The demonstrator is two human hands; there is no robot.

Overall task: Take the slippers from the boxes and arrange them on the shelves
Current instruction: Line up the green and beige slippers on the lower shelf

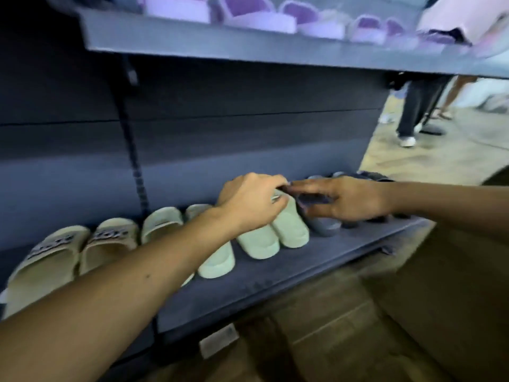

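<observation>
A dark grey lower shelf [275, 271] carries a row of slippers: beige ones [52, 255] at the left, pale green ones [289, 230] in the middle, dark grey-blue ones [325, 226] to the right. My left hand [250, 202] grips the strap of a pale green slipper, fingers curled over its top. My right hand [349, 198] lies on a dark grey-blue slipper beside it, fingers stretched out toward the left hand. The fingertips of both hands nearly meet.
An upper shelf [248, 48] holds several lilac slippers [259, 15]. Brown cardboard boxes [413, 312] stand on the floor below and right of the shelf. A person's legs [413, 111] are in the aisle at the right rear.
</observation>
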